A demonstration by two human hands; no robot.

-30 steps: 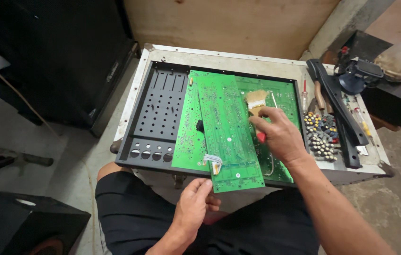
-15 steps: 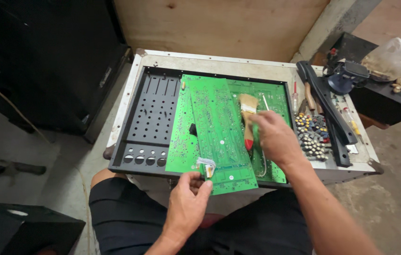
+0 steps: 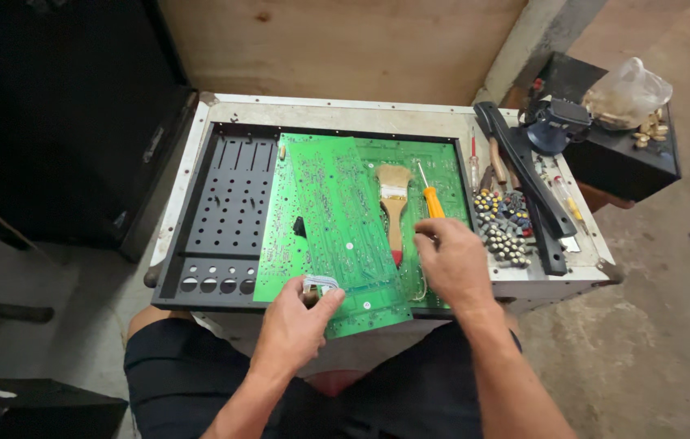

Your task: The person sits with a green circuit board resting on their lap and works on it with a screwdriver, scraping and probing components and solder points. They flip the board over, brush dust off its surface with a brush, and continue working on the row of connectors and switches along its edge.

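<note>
The left hand (image 3: 296, 319) is seen at lower centre of the frame, its thumb and fingers pinched on a small white connector (image 3: 320, 284) at the near edge of a long green circuit board (image 3: 345, 232). The right hand (image 3: 452, 262) is placed just right of centre, fingers curled loosely at the lower end of an orange-handled screwdriver (image 3: 431, 201); whether the handle is actually gripped cannot be told. The long board is laid at a slant over a wider green board (image 3: 434, 162) inside a black tray-like case (image 3: 227, 213), with its near corner reaching the case's front edge. A paintbrush (image 3: 394, 203) is laid on the boards just left of the screwdriver. Bare black panel is left open at the left of the case. To the right, a cluster of small knobs (image 3: 501, 228), a black bar (image 3: 524, 175) and further tools are crowded along the pale table (image 3: 345, 110) edge.
</note>
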